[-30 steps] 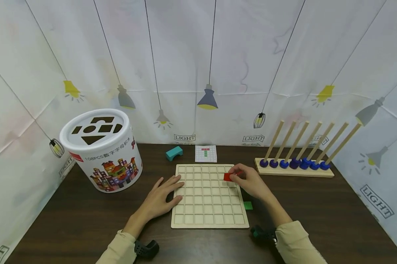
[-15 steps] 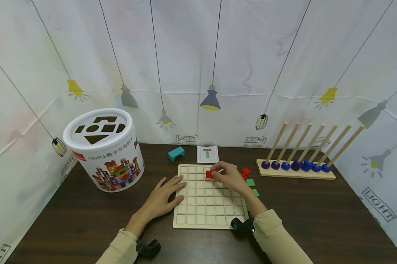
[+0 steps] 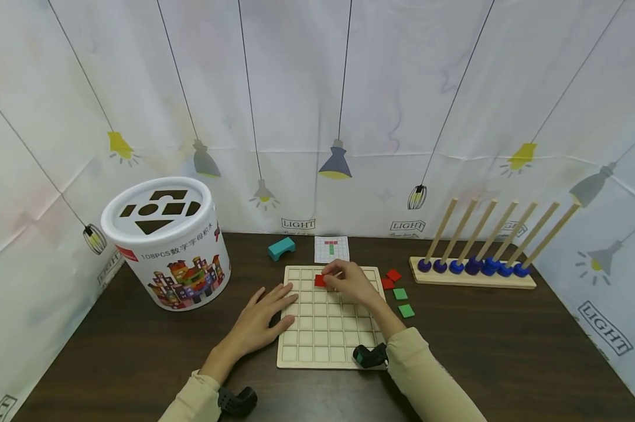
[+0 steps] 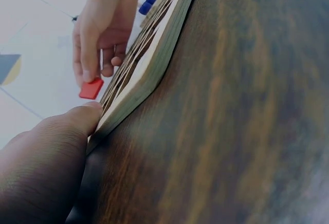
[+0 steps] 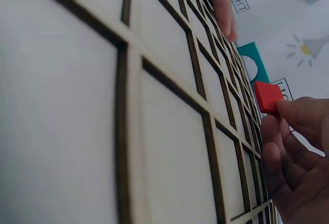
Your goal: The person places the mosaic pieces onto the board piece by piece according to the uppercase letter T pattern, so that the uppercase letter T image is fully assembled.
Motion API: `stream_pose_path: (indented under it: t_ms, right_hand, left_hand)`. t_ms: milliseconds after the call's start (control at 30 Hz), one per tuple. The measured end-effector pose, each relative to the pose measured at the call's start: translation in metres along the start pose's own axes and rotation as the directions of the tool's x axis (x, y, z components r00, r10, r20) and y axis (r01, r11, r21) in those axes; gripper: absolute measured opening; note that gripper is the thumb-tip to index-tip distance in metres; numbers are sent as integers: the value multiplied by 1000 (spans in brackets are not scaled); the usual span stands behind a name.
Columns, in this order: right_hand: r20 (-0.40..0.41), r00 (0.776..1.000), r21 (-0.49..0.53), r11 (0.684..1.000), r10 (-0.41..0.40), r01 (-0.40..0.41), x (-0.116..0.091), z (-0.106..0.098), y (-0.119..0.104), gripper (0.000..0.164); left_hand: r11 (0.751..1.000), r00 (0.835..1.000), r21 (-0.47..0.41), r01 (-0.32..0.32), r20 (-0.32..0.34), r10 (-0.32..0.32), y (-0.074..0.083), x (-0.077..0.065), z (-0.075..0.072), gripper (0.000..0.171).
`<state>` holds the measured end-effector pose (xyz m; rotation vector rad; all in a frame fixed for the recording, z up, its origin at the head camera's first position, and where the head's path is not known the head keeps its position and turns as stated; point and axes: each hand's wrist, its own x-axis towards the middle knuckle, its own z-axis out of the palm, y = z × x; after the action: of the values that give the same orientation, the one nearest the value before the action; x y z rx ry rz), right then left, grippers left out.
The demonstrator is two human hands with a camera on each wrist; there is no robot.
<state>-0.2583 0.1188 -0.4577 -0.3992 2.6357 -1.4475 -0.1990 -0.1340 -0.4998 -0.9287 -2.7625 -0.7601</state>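
Observation:
My right hand [image 3: 351, 283] pinches a red square tile [image 5: 268, 97] between thumb and fingertips, close over the upper part of the wooden grid board [image 3: 321, 338]. In the left wrist view the same tile [image 4: 91, 88] sticks out below the fingertips. Flat and spread, my left hand [image 3: 259, 318] rests at the board's left edge, thumb and fingers touching its rim; it holds nothing. Behind the board lies a white card [image 3: 323, 253] printed with a small red and green T on a grid.
Loose red tiles [image 3: 393, 275] and green tiles [image 3: 406, 310] lie right of the board. A teal arch block [image 3: 282, 248] sits behind it. At left stands a big white block bucket [image 3: 175, 252]; at back right, a peg rack [image 3: 473, 279] with blue and purple beads.
My right hand has carried the red tile leftward from the board's right side to above its upper middle, uncovering the loose tiles on the right. The left hand has stayed in place.

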Motion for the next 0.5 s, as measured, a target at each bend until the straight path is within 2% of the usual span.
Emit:
stream_pose_path:
  t_ms: [200, 500]
  right_hand:
    - [8, 999, -89, 995, -44, 45, 0, 4, -1, 11]
    - [-5, 1000, -197, 980, -21, 19, 0, 7, -8, 8]
  left_hand:
    - [1000, 1000, 10, 6, 13, -6, 0, -1, 1, 51]
    - [1000, 1000, 1, -7, -3, 7, 0, -1, 0, 50]
